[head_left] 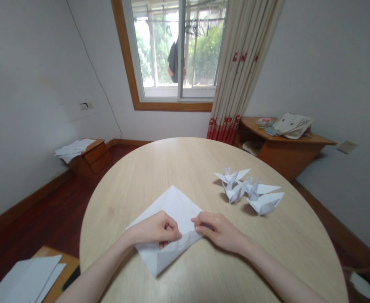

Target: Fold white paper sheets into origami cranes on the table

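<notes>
A white sheet of paper point(174, 203) lies on the round table with one corner pointing away from me. Its lower right edge is lifted and folded inward. My left hand point(159, 229) reaches across the sheet with curled fingers, pinching the raised edge near the middle; some fingertips are hidden under the paper. At the right corner, my right hand point(216, 229) grips the fold between thumb and fingers. Beyond my right hand stands a group of several folded white paper cranes point(263, 204), close together.
The pale round wooden table point(125, 176) fills the middle. Loose white sheets point(24, 277) rest on a wooden surface at lower left. A small cabinet point(95, 158) stands at the left wall, and a corner desk point(286, 149) with a cloth bag point(294, 125) at right.
</notes>
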Demonstrator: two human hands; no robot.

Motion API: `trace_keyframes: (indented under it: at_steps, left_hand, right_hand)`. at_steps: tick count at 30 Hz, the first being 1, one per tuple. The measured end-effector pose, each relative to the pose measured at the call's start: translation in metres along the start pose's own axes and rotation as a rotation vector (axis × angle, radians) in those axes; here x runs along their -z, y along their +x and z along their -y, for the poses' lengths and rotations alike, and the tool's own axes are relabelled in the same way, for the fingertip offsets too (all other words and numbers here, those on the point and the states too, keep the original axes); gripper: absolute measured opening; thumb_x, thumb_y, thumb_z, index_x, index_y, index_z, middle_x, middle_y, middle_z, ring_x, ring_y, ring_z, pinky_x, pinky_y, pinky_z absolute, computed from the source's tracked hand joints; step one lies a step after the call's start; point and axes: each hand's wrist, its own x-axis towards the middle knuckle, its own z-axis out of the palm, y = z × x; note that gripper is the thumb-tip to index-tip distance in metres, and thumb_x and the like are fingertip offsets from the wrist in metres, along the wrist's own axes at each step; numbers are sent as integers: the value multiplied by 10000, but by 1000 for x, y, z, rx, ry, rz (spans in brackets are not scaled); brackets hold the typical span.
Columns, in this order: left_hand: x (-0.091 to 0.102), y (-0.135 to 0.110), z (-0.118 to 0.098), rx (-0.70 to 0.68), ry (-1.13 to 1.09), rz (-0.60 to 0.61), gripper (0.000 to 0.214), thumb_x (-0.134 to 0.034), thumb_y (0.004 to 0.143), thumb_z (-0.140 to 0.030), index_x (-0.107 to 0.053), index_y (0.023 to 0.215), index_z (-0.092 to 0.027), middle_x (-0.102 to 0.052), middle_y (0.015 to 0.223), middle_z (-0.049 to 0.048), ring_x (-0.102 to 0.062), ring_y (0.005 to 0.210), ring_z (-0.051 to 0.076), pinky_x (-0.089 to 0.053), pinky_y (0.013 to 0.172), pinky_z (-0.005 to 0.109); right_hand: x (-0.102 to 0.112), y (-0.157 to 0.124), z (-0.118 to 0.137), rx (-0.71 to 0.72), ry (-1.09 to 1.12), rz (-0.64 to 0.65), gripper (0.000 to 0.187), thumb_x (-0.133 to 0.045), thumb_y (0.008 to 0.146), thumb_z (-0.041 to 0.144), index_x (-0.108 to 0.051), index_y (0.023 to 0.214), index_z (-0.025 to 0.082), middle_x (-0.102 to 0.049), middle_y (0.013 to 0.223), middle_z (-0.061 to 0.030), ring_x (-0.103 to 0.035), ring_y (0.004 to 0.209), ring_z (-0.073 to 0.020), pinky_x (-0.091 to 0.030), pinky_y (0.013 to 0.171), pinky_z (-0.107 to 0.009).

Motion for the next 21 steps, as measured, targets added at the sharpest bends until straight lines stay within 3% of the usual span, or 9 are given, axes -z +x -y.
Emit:
trace_keyframes:
  at_steps: [5,7,17,21]
  left_hand:
    - [0,6,8,-89,149,-83,104,-534,701,-176,-603,636,-134,-448,539,-62,-361,518,75,-261,481,195]
    - [1,9,10,-117,165,-94,119,-520,675,-139,-637,695,-131,-497,582,-53,-402,557,83,-303,518,190]
    - [10,22,4,-214,253,-68,78,-601,713,-191,-666,708,-148,-613,781,8,-510,691,122,-384,616,210]
    - [13,28,1,-218,316,-16,143,-657,767,-294,-686,730,-158,-605,781,2,-516,697,121,-387,638,213]
  right_hand:
    - [-3,0,2,22,-72,-21,159,-450,950,239,-600,920,194,-680,919,-43,-627,828,-173,-461,737,-278]
    - [-6,0,2,45,-96,-29,166,-425,961,229,-582,918,197,-665,922,-44,-615,835,-173,-464,748,-282]
    - [-14,3,0,77,-213,-55,189,-378,986,211,-553,916,203,-629,1017,-63,-602,933,-192,-480,817,-316]
    - [-12,2,2,65,-214,-40,136,-436,961,187,-562,911,198,-634,1027,-59,-612,930,-192,-482,810,-311]
